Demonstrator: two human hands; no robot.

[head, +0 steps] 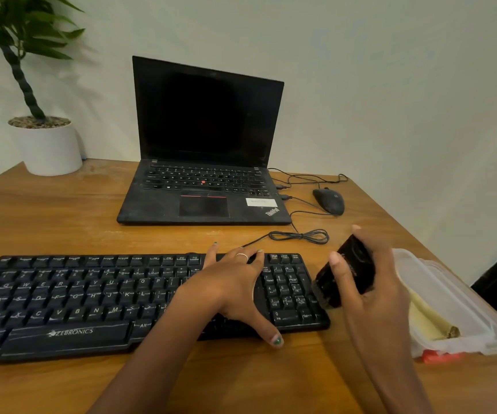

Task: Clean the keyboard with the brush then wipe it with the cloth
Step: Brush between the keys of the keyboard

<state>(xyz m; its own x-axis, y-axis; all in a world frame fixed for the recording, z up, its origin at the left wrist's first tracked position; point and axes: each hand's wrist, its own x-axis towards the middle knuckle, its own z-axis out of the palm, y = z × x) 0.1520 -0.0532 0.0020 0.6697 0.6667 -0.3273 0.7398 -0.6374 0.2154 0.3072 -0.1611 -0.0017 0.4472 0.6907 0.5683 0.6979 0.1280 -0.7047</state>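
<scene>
Two hands (229, 282) (372, 282), one keyboard (92, 300), one brush (347, 274), one laptop (205, 150), one mouse (329, 201), one potted plant (47, 144), one plastic container (456, 306)

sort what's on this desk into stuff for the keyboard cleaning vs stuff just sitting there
For the job: keyboard, pressed by the left hand; black brush, gripped in the right hand; yellow cloth in the clear container.

Lying about: laptop, mouse, potted plant.

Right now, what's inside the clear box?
In the box: a folded yellow cloth, brownish at its near end. The right hand covers the box's left part, so anything else there is hidden.
</scene>
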